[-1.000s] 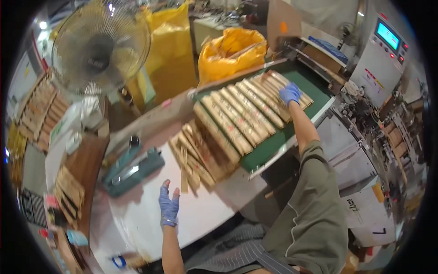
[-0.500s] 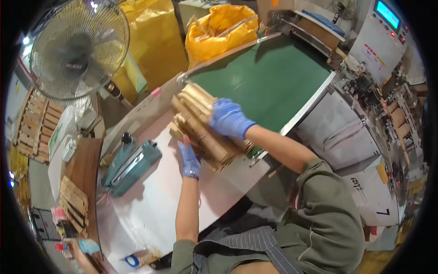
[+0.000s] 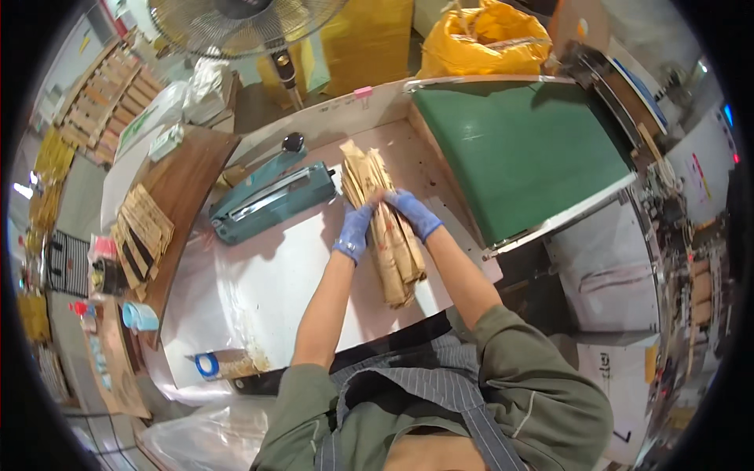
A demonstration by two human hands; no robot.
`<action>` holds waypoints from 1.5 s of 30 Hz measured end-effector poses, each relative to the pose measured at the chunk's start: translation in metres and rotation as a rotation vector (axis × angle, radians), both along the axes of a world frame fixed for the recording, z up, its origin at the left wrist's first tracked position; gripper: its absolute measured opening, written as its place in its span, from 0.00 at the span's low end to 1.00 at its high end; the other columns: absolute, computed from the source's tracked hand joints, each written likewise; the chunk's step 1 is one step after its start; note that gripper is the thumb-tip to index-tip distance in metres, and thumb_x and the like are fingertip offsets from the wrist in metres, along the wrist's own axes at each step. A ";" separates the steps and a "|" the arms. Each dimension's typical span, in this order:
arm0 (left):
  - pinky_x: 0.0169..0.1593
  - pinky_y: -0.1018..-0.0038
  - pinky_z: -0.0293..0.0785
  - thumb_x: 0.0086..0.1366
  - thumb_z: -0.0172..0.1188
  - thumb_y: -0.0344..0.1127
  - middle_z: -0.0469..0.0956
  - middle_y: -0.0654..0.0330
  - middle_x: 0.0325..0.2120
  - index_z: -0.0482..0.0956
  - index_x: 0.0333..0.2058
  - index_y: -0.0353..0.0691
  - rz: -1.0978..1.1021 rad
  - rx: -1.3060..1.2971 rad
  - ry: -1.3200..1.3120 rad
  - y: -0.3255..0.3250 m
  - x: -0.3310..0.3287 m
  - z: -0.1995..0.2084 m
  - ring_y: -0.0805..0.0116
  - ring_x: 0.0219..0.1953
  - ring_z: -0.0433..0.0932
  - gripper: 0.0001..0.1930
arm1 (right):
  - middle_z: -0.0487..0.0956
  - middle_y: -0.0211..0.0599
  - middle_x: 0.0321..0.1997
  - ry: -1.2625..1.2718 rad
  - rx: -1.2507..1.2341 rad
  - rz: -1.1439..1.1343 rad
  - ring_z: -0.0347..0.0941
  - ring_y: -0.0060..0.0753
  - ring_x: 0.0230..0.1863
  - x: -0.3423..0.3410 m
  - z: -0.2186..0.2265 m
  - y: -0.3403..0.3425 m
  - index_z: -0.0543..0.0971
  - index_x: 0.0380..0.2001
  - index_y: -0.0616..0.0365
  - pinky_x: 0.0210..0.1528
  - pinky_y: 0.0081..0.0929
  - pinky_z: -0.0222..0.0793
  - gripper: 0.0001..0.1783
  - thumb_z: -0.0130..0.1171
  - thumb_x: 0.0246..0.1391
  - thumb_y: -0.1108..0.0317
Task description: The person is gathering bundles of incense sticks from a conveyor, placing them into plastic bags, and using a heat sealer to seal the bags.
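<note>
A bundle of long brown paper bags stands on edge over the white worktable, its far end fanned slightly apart. My left hand, in a blue glove with bare fingertips, grips its left side. From the right, my right hand, gloved the same way, closes on the bundle too. The fingertips of both hands come together near its middle. Just left of the bundle's far end sits a teal heat sealer with a black knob.
A green conveyor belt adjoins the table at right. Beyond it stands a yellow sack. A fan rises at the back. Brown paper pieces lie on a wooden side board. A blue tape roll is near the front edge.
The bundle has come off the belt's near corner to over the white table and turned more upright in view. My right hand has moved down its side, level with my left. The view has swung left.
</note>
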State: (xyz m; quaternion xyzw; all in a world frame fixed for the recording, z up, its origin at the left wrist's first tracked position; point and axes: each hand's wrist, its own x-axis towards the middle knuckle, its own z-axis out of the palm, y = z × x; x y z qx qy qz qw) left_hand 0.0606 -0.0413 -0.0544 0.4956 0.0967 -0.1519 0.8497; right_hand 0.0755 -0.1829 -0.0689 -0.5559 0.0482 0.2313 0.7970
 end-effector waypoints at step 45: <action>0.31 0.70 0.68 0.57 0.56 0.37 0.72 0.54 0.19 0.75 0.27 0.38 0.469 1.300 -0.393 0.284 -0.206 0.017 0.66 0.23 0.71 0.08 | 0.79 0.41 0.30 0.002 0.163 0.761 0.73 0.27 0.30 -0.140 0.035 0.199 0.78 0.25 0.63 0.38 0.23 0.70 0.14 0.60 0.45 0.60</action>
